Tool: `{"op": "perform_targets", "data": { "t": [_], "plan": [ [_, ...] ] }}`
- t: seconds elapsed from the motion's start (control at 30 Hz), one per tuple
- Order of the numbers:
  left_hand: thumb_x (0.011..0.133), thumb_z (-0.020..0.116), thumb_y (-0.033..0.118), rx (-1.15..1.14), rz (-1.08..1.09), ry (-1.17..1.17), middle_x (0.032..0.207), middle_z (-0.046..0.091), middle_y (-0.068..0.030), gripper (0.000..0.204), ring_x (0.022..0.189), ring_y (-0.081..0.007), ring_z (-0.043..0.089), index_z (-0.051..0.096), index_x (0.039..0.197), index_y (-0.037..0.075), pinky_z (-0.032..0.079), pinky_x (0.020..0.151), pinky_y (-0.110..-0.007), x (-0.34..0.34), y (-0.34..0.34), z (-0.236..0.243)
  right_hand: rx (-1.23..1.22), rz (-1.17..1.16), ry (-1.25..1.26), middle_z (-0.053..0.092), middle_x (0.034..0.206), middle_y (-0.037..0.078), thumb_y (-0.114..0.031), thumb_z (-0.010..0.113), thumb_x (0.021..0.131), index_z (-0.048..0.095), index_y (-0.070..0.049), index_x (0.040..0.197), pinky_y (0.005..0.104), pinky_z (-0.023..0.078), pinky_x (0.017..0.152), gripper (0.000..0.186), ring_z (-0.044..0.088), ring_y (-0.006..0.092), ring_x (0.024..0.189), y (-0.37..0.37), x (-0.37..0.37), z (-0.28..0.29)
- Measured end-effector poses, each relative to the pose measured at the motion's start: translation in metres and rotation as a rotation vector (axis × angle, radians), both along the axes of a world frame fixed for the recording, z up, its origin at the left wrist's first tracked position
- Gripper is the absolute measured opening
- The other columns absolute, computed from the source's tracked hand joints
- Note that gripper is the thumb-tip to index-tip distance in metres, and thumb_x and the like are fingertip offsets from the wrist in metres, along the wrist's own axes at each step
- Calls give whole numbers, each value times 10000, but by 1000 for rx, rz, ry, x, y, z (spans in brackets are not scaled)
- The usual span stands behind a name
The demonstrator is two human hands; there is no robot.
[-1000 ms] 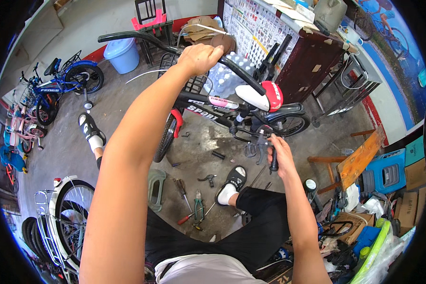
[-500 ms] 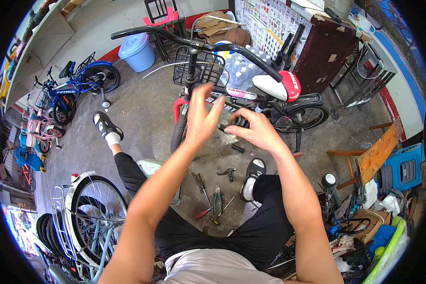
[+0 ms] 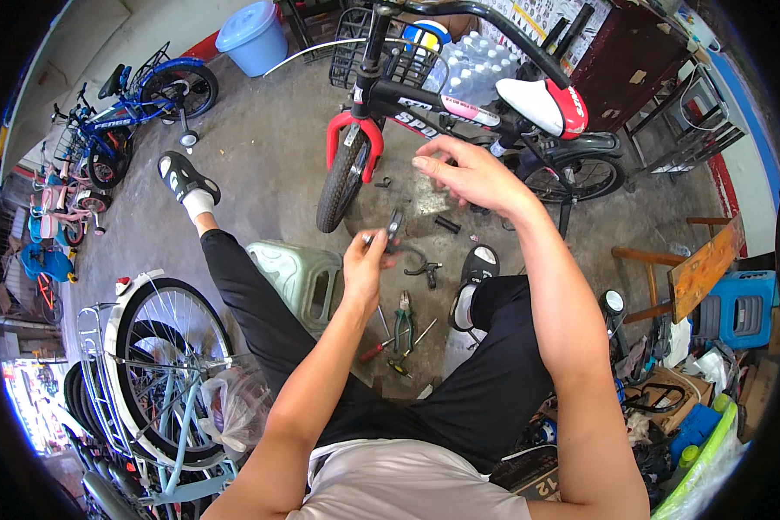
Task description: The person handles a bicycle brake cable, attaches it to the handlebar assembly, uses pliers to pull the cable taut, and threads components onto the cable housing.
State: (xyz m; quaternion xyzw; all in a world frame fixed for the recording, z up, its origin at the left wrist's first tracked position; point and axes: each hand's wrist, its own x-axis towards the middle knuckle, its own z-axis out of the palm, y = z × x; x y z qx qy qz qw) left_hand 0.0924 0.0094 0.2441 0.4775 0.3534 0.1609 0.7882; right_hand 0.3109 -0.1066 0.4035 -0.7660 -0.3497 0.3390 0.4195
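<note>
My left hand [image 3: 366, 267] is closed on a small dark metal part [image 3: 394, 224], its exact kind blurred. Just right of that hand, a black brake lever [image 3: 426, 270] lies on the floor. My right hand [image 3: 477, 178] hangs in the air beside the frame of the black bicycle [image 3: 416, 117], fingers apart and bent, with nothing seen in it. This bicycle has a red fork [image 3: 372, 139] and a white and red saddle [image 3: 542, 107]. Under my right hand lies a black tube [image 3: 447, 224]. Between my legs are pliers [image 3: 403, 321] and a red-handled screwdriver [image 3: 375, 350].
A pale green plastic container [image 3: 290, 273] stands by my left leg. A white-fendered bicycle wheel [image 3: 173, 364] is at the left, a small blue bicycle [image 3: 130, 126] farther off. At right are a wooden stool [image 3: 702, 270], a blue plastic stool [image 3: 741, 308] and piled clutter.
My hands have moved apart: the left came down toward me with the dark part, the right shifted slightly right and up, now empty. The view has tilted downward.
</note>
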Motion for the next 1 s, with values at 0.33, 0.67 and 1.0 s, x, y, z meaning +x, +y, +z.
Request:
{"op": "perform_targets", "data": {
  "t": [0.33, 0.67, 1.0],
  "plan": [
    [1048, 671, 334, -200, -5, 464, 997, 738, -38, 242, 795, -138, 688, 644, 1066, 94, 523, 643, -267, -112, -38, -114, 30, 97, -367, 726, 1220, 154, -125, 671, 917, 525, -87, 1414, 402, 510, 1010, 520, 679, 347, 1175, -5, 12, -25],
    [1019, 683, 393, -134, -92, 702, 1180, 673, -114, 573, 916, -252, 714, 514, 1410, 9, 572, 767, -412, -128, -46, -146, 22, -46, -490, 703, 1262, 227, -273, 756, 920, 554, -139, 1416, 443, 540, 978, 552, 728, 348, 1093, -20, 15, -30],
    [1041, 628, 322, -31, -152, 661, 1002, 670, -56, 408, 827, -178, 671, 580, 1349, 59, 540, 594, -329, -144, -47, -201, -59, -20, -561, 713, 1253, 198, -280, 761, 912, 587, -112, 1371, 458, 521, 1015, 519, 670, 386, 1204, -18, 12, -23]
  ]
}}
